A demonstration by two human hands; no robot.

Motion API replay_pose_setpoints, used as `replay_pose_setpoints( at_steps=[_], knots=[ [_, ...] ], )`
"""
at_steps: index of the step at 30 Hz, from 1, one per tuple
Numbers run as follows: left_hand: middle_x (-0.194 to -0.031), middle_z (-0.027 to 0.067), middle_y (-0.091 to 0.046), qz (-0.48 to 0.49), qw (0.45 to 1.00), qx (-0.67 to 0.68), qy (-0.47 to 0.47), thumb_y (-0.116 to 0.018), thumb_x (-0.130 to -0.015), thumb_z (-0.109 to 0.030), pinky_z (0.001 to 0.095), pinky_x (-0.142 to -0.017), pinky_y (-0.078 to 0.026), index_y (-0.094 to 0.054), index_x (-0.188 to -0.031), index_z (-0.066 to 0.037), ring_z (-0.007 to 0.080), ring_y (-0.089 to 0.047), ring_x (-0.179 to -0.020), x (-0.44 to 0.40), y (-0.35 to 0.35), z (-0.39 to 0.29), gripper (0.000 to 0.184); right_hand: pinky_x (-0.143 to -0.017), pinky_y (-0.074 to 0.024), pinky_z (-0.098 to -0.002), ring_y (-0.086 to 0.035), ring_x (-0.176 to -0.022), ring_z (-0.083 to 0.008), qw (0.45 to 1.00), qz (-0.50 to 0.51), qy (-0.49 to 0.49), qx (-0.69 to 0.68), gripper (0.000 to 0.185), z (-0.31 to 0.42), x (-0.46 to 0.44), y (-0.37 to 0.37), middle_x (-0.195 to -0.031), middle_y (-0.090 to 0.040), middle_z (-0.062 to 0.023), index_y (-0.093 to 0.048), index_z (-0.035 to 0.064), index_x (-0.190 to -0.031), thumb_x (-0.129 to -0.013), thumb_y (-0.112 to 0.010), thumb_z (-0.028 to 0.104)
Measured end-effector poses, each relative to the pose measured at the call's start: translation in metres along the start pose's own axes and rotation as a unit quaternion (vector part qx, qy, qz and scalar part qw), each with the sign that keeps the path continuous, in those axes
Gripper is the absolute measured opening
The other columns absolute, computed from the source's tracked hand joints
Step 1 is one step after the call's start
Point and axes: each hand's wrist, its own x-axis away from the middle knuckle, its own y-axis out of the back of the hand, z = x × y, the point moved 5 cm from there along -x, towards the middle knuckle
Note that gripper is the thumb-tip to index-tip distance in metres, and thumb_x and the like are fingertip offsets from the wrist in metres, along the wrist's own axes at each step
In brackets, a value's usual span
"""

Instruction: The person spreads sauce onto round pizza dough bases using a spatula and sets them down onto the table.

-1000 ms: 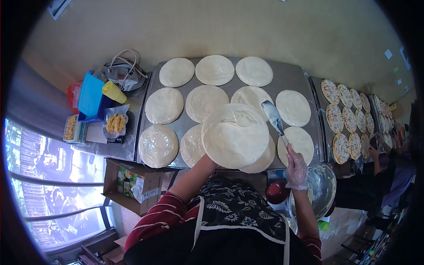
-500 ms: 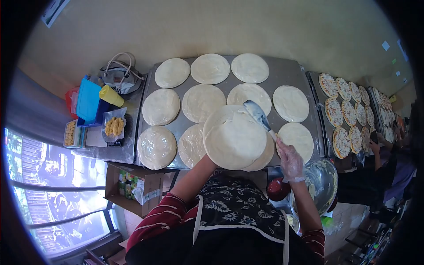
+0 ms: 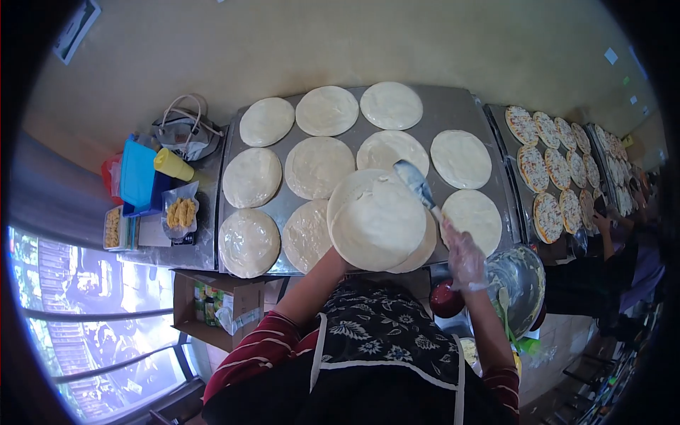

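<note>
A round pale pizza base (image 3: pixel 379 230) is raised above the others, and my left hand (image 3: pixel 341 261) supports it from below. Only the wrist shows, as the base hides the fingers. In my right hand (image 3: pixel 464 258), which wears a clear plastic glove, is the handle of a large spoon (image 3: pixel 413 180). White paste coats its dark head, which lies at the base's upper right edge. Several more pizza bases (image 3: pixel 320 167) lie in rows on a grey metal table (image 3: pixel 283 127), some with a glossy surface. The raised base partly covers those beneath it.
Beside my right forearm stand a big metal bowl (image 3: pixel 520 283) smeared with pale paste and a red round object (image 3: pixel 445 299). Topped pizzas (image 3: pixel 533 168) fill the table to the right, near another person's arm (image 3: pixel 604 234). Leftward are a blue container (image 3: pixel 138 177), yellow cup (image 3: pixel 172 164) and cardboard box (image 3: pixel 244 304).
The view has shifted slightly. My hands, the raised base and the spoon hold nearly the same pose. More of the bowl, with a green-handled utensil in it, now shows.
</note>
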Motion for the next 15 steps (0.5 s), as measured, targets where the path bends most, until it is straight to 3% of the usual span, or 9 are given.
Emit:
replay_pose_setpoints(
  at_steps=[4, 7, 9, 10, 12, 15],
  knots=[
    [-0.147, 0.0115, -0.046, -0.003, 1.000, -0.005, -0.003, -0.046, -0.102, -0.038, 0.0435, -0.113, -0.038, -0.033, -0.150, -0.009, 0.0250, -0.047, -0.133, -0.003, -0.004, -0.001, 0.057, -0.063, -0.0494, -0.0489, -0.063, -0.074, -0.0365, 0.989, -0.070, -0.057, -0.114, 0.036, -0.002, -0.005, 0.023, -0.087, -0.059, -0.0161, -0.058, 0.0248, -0.134, -0.100, -0.051, 0.017],
    [-0.147, 0.0115, -0.046, -0.012, 1.000, -0.004, -0.012, -0.046, -0.102, -0.038, 0.0436, -0.113, -0.038, -0.033, -0.150, -0.009, 0.0250, -0.047, -0.133, -0.007, -0.002, -0.009, 0.057, -0.063, -0.0496, -0.0508, -0.064, -0.076, -0.0381, 0.984, -0.061, -0.070, -0.153, 0.045, 0.015, 0.035, 0.033, -0.090, -0.060, -0.0171, -0.055, 0.0273, -0.136, -0.094, -0.054, 0.010],
    [-0.147, 0.0115, -0.046, -0.013, 1.000, -0.006, -0.012, -0.046, -0.102, -0.038, 0.0437, -0.113, -0.038, -0.033, -0.150, -0.009, 0.0250, -0.047, -0.133, -0.011, -0.004, -0.007, 0.057, -0.060, -0.0494, -0.0507, -0.063, -0.072, -0.0386, 0.994, 0.000, 0.044, -0.096, 0.059, 0.031, 0.066, 0.022, -0.088, -0.059, -0.0165, -0.052, 0.0286, -0.139, -0.087, -0.057, 0.003],
    [-0.147, 0.0115, -0.046, -0.014, 1.000, -0.007, -0.012, -0.046, -0.102, -0.038, 0.0438, -0.113, -0.038, -0.033, -0.150, -0.009, 0.0250, -0.047, -0.133, -0.007, -0.004, -0.007, 0.057, -0.060, -0.0494, -0.0507, -0.063, -0.072, -0.0386, 0.994, 0.001, 0.042, -0.096, 0.059, 0.028, 0.069, 0.017, -0.088, -0.059, -0.0165, -0.052, 0.0286, -0.139, -0.087, -0.057, 0.003],
    [-0.147, 0.0115, -0.046, -0.016, 1.000, -0.008, -0.012, -0.046, -0.102, -0.037, 0.0438, -0.113, -0.039, -0.033, -0.150, -0.009, 0.0250, -0.047, -0.133, -0.008, -0.005, -0.008, 0.057, -0.057, -0.0487, -0.0497, -0.061, -0.066, -0.0383, 0.997, -0.041, 0.035, -0.057, 0.070, 0.016, 0.074, 0.001, -0.086, -0.058, -0.0153, -0.048, 0.0294, -0.142, -0.080, -0.058, -0.002],
    [-0.147, 0.0115, -0.046, -0.016, 1.000, -0.011, -0.016, -0.046, -0.102, -0.037, 0.0440, -0.113, -0.039, -0.033, -0.150, -0.009, 0.0250, -0.047, -0.133, -0.011, -0.005, -0.014, 0.057, -0.054, -0.0476, -0.0467, -0.059, -0.066, -0.0354, 0.990, -0.130, -0.025, -0.043, 0.069, -0.016, 0.052, 0.000, -0.083, -0.056, -0.0137, -0.047, 0.0260, -0.144, -0.082, -0.059, -0.001]
  ],
)
